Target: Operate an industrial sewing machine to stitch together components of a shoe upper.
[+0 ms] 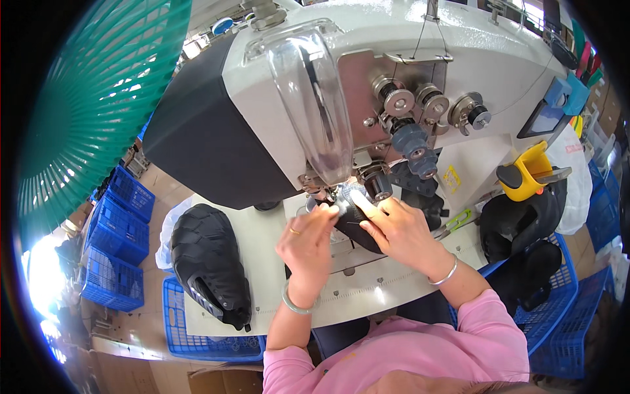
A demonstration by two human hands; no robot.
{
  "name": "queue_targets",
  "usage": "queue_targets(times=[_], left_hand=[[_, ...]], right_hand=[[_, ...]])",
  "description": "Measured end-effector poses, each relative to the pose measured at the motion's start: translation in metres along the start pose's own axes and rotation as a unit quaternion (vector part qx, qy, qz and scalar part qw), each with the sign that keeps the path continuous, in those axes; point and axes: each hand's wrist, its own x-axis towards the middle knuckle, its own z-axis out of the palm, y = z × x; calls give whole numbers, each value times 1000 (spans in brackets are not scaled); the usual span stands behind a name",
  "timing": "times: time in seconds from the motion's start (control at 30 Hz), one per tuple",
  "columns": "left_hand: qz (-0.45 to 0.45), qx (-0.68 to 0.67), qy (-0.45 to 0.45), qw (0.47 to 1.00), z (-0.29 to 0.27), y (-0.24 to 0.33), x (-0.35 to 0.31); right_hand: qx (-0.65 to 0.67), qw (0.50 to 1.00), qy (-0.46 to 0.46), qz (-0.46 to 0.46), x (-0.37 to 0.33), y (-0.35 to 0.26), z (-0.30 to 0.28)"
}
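Note:
A large white sewing machine [249, 118] with a dark end cover fills the area above my hands. A dark shoe-like piece [357, 231] with a grey fabric patch [352, 195] lies under its needle area. My left hand [307, 241] is closed in a pinch beside the needle area; what lies between its fingertips is too small to make out. Across from it, my right hand [401, 231] grips the dark piece, index finger stretched along the grey patch and thumb lower down. The needle is mostly hidden by my fingers and the machine parts.
Left on the white table [282, 308] rests a black quilted shoe upper [209, 262]. Green-handled snips [454, 223] and a yellow holder [530, 172] sit to the right, near a blue basket [554, 315] with black pieces. A green fan [98, 85] stands far left, above blue crates [115, 230].

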Motion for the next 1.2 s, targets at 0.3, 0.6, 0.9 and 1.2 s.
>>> queue_targets(times=[0.3, 0.6, 0.9, 1.2], left_hand=[[186, 81, -1, 979, -3, -7, -6], [201, 105, -16, 974, -3, -7, -3], [245, 47, -1, 968, -7, -20, 10], [155, 3, -13, 988, -8, -12, 10]], right_hand=[[26, 999, 30, 1, -2, -4, 4], [45, 998, 34, 26, -1, -8, 10], [9, 999, -39, 9, 3, -10, 3], [-17, 999, -35, 20, 3, -12, 13]])
